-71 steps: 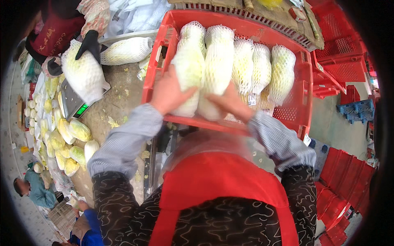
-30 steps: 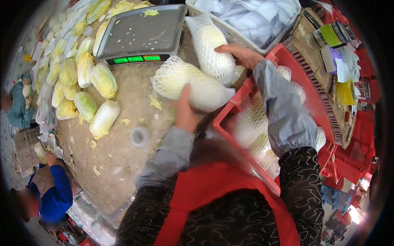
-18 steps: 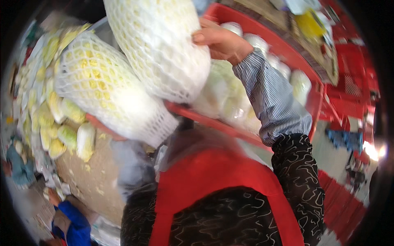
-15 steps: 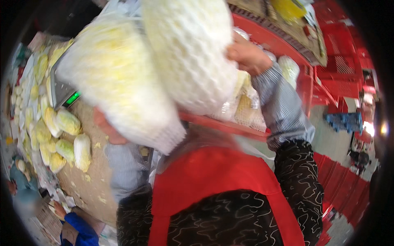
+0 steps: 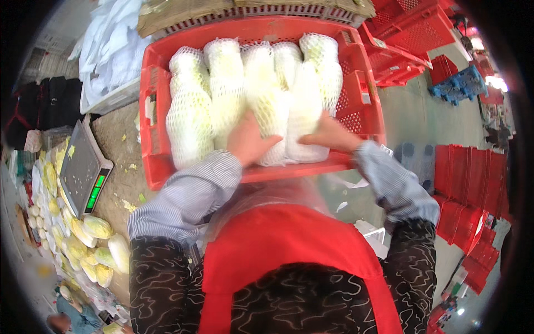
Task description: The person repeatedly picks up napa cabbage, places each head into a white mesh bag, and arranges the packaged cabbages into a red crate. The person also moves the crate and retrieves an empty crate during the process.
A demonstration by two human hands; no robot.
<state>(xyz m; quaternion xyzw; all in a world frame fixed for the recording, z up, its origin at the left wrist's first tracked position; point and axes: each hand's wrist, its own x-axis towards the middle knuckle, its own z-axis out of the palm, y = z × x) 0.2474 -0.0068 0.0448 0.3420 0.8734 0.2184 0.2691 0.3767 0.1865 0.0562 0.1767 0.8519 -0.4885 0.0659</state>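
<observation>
Several napa cabbages in white foam netting lie side by side in a red plastic crate [image 5: 261,177] in front of me. My left hand [image 5: 248,139] is closed round the lower end of a netted cabbage [image 5: 266,108] in the middle, its thumb pointing right. Around the lower end of the neighbouring netted cabbage [image 5: 306,106] my right hand [image 5: 332,135] is closed, thumb pointing left. The fingers of both hands are partly hidden by the cabbages. Another netted cabbage [image 5: 190,119] lies along the crate's left side.
A digital scale [image 5: 83,167] with a green display stands left of the crate. Unwrapped cabbages [image 5: 94,245] lie on the table beyond it. White netting sleeves [image 5: 114,47] fill a bin at the upper left. Red crates [image 5: 467,178] and a blue pallet [image 5: 459,85] are to the right.
Both netted cabbages have moved from the air before me down into the crate, with my hands still on them. My view has turned, and the whole crate now shows.
</observation>
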